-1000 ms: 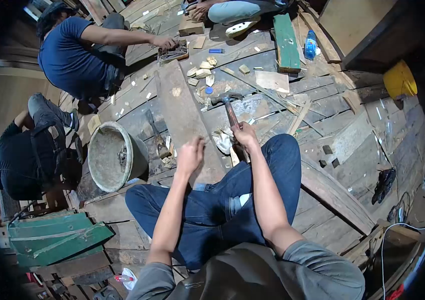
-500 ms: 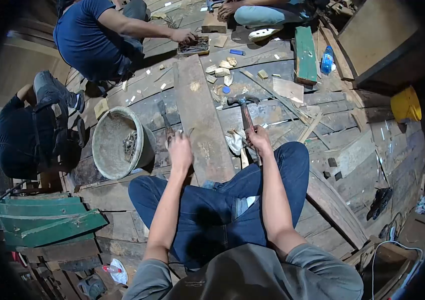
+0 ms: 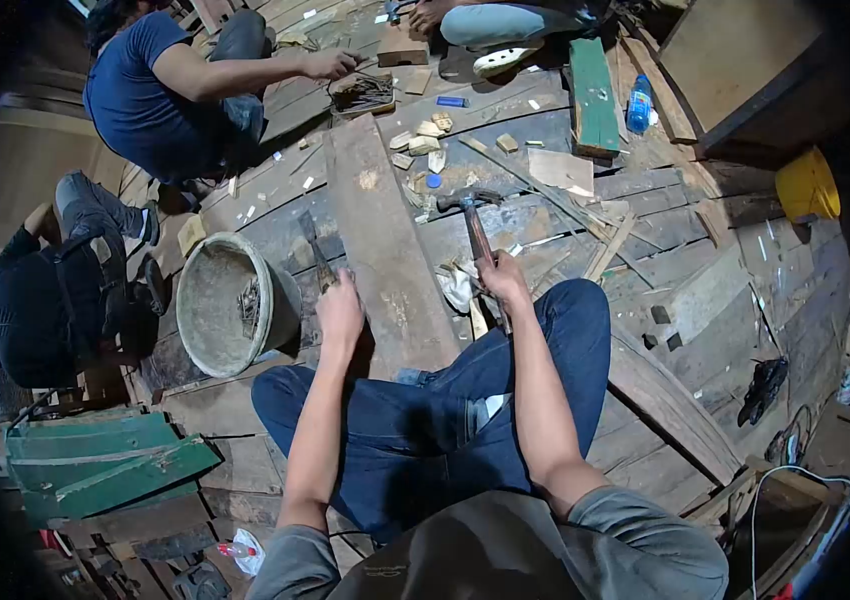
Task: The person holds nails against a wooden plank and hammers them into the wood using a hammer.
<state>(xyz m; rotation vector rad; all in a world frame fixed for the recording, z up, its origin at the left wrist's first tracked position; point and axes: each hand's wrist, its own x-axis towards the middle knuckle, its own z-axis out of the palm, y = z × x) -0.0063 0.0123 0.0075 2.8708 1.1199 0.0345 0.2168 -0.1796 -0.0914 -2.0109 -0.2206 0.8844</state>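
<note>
My left hand (image 3: 340,312) is closed around the handle of a chisel (image 3: 315,245), its flat blade pointing away from me. Beside it a long wooden plank (image 3: 377,215) runs away from my lap. A claw hammer (image 3: 473,222) is in my right hand (image 3: 505,280), gripped partway along the wooden handle with the metal head up and forward. The hammer is held to the right of the plank, over scattered scraps. Left of the chisel stands a large grey bucket (image 3: 280,285) with a bundle of nail-like pieces inside.
A person in a blue shirt (image 3: 140,100) sits at the far left by a tray of nails (image 3: 363,108). Another person (image 3: 45,290) is at left, a third at the top. Wood chips, a green board (image 3: 593,100), a blue bottle (image 3: 639,105) and a yellow bucket (image 3: 807,188) lie around.
The view has shifted slightly. A thin curved piece beside my left fingers no longer shows. The blue-shirted person's hand has risen from the nail tray. Both my hands keep their tools.
</note>
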